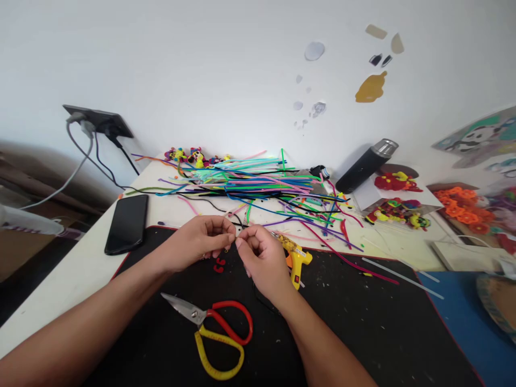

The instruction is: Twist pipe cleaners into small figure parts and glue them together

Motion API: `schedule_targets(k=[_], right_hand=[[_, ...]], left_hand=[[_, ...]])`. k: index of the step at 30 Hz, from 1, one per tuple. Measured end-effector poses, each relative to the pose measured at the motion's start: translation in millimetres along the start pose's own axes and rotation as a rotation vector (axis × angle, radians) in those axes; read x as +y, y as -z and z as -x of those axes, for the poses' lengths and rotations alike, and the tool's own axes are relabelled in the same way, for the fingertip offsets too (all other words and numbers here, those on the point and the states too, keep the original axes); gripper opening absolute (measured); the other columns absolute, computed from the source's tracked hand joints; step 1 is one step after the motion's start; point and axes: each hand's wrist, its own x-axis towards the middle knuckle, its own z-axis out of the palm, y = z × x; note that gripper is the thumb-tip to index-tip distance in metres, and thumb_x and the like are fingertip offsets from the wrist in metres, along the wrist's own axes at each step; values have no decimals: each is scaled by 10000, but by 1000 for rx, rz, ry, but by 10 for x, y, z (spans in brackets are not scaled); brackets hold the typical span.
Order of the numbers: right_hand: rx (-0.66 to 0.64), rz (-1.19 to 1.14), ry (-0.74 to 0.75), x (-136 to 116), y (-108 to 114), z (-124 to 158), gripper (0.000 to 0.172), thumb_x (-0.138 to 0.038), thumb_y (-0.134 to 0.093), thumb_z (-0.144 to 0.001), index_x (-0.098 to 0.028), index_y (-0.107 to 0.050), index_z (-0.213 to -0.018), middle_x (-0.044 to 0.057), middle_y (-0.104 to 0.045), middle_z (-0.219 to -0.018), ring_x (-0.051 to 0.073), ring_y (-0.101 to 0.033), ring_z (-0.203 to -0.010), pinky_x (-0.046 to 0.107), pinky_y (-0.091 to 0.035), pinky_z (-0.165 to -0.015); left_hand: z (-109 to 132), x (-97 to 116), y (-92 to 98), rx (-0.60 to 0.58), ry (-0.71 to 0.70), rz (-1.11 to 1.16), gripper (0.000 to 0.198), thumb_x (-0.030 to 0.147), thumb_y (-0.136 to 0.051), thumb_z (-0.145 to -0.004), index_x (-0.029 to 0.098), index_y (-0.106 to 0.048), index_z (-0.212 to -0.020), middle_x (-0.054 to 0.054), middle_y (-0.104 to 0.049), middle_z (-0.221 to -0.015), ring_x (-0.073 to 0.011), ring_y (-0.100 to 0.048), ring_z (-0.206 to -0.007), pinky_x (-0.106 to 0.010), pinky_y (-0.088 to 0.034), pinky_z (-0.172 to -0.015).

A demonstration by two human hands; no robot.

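Note:
My left hand [201, 239] and my right hand [262, 258] meet over the black mat [363, 322], fingertips pinched together on a thin black pipe cleaner [237, 221] that trails back toward the pile. A small red curled piece [219, 265] lies on the mat just under my left hand. Behind my right hand rests a yellow glue gun [296, 258]. Scissors [217, 328] with one red and one yellow handle lie on the mat between my forearms.
A heap of coloured pipe cleaners [258, 183] covers the table's far side. A black phone [128, 223] lies at the left, a black flask [365, 166] on its side at the right, with finished colourful figures [397, 209] and orange flowers [463, 207] beyond. Cables hang from a wall socket [99, 121].

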Motion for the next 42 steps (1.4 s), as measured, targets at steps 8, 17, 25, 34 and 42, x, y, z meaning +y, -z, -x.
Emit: schedule_targets(k=[8,17,25,34,42], right_hand=[[-34,136,38,-60,22,3,84,-297,-682,-902,-236,-634,-869,-106,-406,-560,112,-351,-496,252,-258,-495],[-54,114,0,-23,19,-2,86,-297,-686,-901,-223,-649,-878,-108,-419,-556,102,-366,-482,241,-261,-479],[-34,-127,-57,24,-9,-30,217,-422,-713,-931,-229,-618,-907,-119,-462,-533,82,-385,-378,215,-280,-396],[13,-145,-51,22,-18,-17,254,-451,-717,-940,-222,-613,-905,-115,-484,-518,73,-365,-368,204,-265,-386],[-7,-94,-49,24,-36,-14,246,-439,-730,-937,-223,-621,-892,-112,-464,-535,79,-369,-391,217,-267,-404]], left_hand=[[15,40,76,-75,-55,-80,181,342,-784,-783,192,-688,-816,25,-629,-692,-110,-517,-606,-205,-395,-567],[9,63,124,-122,-69,-156,184,344,-753,-797,180,-673,-816,34,-609,-682,-107,-497,-603,-204,-392,-567],[-10,10,67,-52,-72,-36,269,425,-782,-853,178,-678,-877,27,-633,-725,-100,-519,-592,-196,-373,-530],[22,29,82,-65,-30,-93,356,498,-772,-861,160,-740,-968,-22,-735,-845,-117,-577,-622,-219,-400,-539],[44,70,62,-48,-57,-92,290,444,-762,-874,160,-707,-893,-5,-709,-782,-110,-560,-622,-214,-398,-558]])
